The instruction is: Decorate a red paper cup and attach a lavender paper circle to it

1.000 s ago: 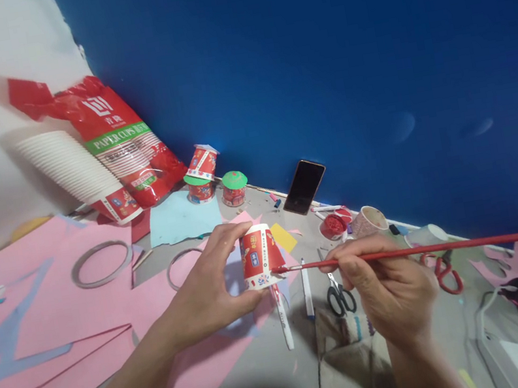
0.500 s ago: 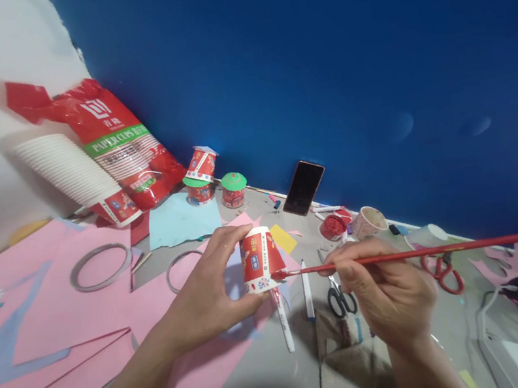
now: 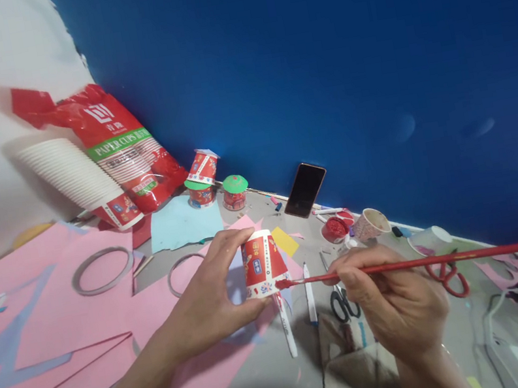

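Between the thumb and fingers of my left hand (image 3: 207, 299) is a red and white printed paper cup (image 3: 261, 263), held upside down with its wide rim at the bottom. My right hand (image 3: 390, 298) grips a long red paintbrush (image 3: 400, 265) that lies nearly level. Red paint coats the bristles, and the tip touches the cup's patterned band near the rim on the right side. Below the cup lies a white marker (image 3: 288, 331), partly covered by it. Black-handled scissors (image 3: 342, 304) rest close to my right hand.
Pink paper sheets (image 3: 71, 318) cover the left. Stacked paper cups (image 3: 72, 175) and a red cup bag (image 3: 122, 150) lean at the wall. Small cup models (image 3: 235, 191), a phone (image 3: 305, 189), a pot of red paint (image 3: 334, 229) and red-handled scissors (image 3: 452, 281) stand or lie farther back.
The brush tip has shifted slightly along the cup's lower band, and red paint now shows there. My right hand has moved a little right and down. The whole view has shifted slightly.
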